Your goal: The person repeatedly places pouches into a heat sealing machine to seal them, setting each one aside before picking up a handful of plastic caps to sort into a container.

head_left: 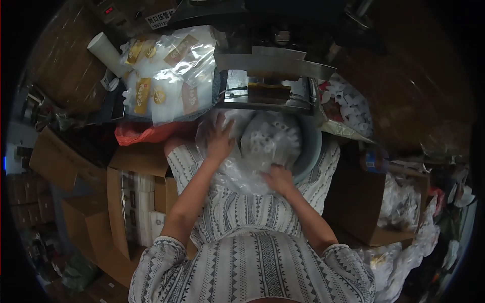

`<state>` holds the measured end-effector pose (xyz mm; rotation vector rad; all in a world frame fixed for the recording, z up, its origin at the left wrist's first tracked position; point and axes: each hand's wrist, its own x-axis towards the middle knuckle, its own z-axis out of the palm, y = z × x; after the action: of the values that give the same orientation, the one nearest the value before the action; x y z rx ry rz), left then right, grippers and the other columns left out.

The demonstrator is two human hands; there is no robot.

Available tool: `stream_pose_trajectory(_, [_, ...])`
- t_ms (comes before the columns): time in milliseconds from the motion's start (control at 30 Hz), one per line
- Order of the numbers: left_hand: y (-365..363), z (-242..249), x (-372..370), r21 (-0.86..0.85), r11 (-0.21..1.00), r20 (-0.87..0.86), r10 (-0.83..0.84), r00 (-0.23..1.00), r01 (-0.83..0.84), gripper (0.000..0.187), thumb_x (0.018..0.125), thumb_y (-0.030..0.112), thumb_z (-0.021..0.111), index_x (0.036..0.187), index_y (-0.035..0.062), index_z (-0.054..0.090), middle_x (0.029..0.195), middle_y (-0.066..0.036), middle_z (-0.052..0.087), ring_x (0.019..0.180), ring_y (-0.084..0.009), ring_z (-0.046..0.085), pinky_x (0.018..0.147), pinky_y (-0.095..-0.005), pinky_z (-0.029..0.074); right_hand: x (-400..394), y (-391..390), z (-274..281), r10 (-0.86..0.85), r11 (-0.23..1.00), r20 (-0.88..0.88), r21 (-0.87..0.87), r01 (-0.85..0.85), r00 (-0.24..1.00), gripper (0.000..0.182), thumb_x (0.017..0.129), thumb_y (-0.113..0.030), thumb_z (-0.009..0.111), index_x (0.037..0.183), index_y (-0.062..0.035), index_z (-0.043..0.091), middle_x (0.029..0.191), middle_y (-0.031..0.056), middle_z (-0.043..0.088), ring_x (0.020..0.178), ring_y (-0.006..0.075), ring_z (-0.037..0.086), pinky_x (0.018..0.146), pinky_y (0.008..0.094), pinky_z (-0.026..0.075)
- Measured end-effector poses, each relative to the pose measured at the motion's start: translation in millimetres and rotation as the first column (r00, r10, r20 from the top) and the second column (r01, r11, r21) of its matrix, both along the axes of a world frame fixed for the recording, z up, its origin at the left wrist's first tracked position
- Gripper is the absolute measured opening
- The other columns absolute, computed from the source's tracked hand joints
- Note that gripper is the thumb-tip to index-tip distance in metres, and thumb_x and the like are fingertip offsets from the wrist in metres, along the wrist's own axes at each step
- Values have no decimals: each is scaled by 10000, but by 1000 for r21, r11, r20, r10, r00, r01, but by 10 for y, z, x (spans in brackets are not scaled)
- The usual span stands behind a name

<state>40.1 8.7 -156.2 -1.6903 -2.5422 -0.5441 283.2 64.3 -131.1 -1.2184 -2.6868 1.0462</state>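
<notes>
A clear plastic bag [232, 174] spreads over the lap and into a pale round tub [312, 146]. Inside the tub, several small white tube-like parts show through a clear bag [270, 134]. My left hand [221, 140] lies on the plastic left of these parts, its fingers spread. On the near side of the parts, my right hand [278, 178] has its fingers drawn together at the edge of the plastic; what lies between them is too small to make out.
A machine with a metal plate [268, 93] stands just beyond the tub. Packed clear bags with gold labels [169, 76] lie at its left, above a red bag [146, 134]. White parts [346, 103] fill a bag at the right. Open cardboard boxes [117, 207] flank both sides.
</notes>
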Motion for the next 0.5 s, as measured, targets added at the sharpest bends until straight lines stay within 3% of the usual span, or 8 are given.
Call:
stream_pose_trajectory(100, [13,-139,-108,-59,998,17,-18,1000,19,782,721,174,690,1413,280,341,1524,-101,100,1278,-508,254,1004,-582,320,337,-359,219,77,985,155,-167,-51,985,356,797,-307,607,980,-4,651,975,247,626,952,410,579,843,420,468])
stream_pose_trajectory(167, [-5,-102,-108,-72,997,-6,-28,1000,28,801,710,161,693,1416,285,335,1525,-104,105,1276,-503,261,997,-569,340,558,-643,412,-77,934,-217,-357,-6,973,326,783,-260,604,930,26,655,864,222,654,871,363,630,820,378,483])
stream_pose_trajectory(200, [-6,-88,-91,-90,996,-27,-22,999,19,820,699,147,696,1418,290,329,1525,-107,111,1275,-499,267,989,-556,360,645,-717,515,-104,937,-212,-349,24,972,326,783,-260,604,930,26,655,864,222,654,871,363,630,820,378,483])
stream_pose_trajectory(267, [2,-174,-129,-99,995,-112,-17,994,6,859,685,140,699,1434,274,299,1524,-123,123,1305,-464,254,1022,-548,318,864,-854,738,-110,712,-328,-685,-156,938,334,817,-225,593,1017,40,635,1003,176,659,931,281,622,855,349,462])
stream_pose_trajectory(367, [-69,-263,-237,-55,996,-144,-83,986,75,867,685,162,706,1440,232,286,1520,-154,127,1353,-398,217,1062,-551,232,1342,-1052,1142,-453,572,-483,-802,-171,750,385,802,-122,609,1146,47,573,1121,97,620,1059,189,541,938,317,410])
stream_pose_trajectory(400, [-50,-292,-259,-82,996,-164,-60,985,47,861,690,176,710,1439,221,288,1519,-161,123,1365,-378,205,1072,-551,207,1532,-952,1446,-338,597,-401,-791,-135,851,416,842,-229,613,1153,43,566,1235,95,557,1107,223,527,930,347,421])
stream_pose_trajectory(467, [-40,-212,-250,-102,992,-149,-94,984,79,816,722,205,701,1433,212,300,1519,-167,115,1365,-380,202,1066,-555,210,1907,-1096,2037,-653,722,-610,-681,124,450,424,811,-228,641,1143,28,575,1154,113,597,1058,218,564,915,354,442])
stream_pose_trajectory(500, [-61,-136,-226,-137,989,-151,-79,985,58,772,754,235,691,1427,204,313,1519,-173,108,1364,-382,200,1060,-558,213,2263,-1041,2038,-664,719,-609,-680,145,434,424,811,-228,641,1143,28,575,1154,113,597,1058,218,564,915,354,442])
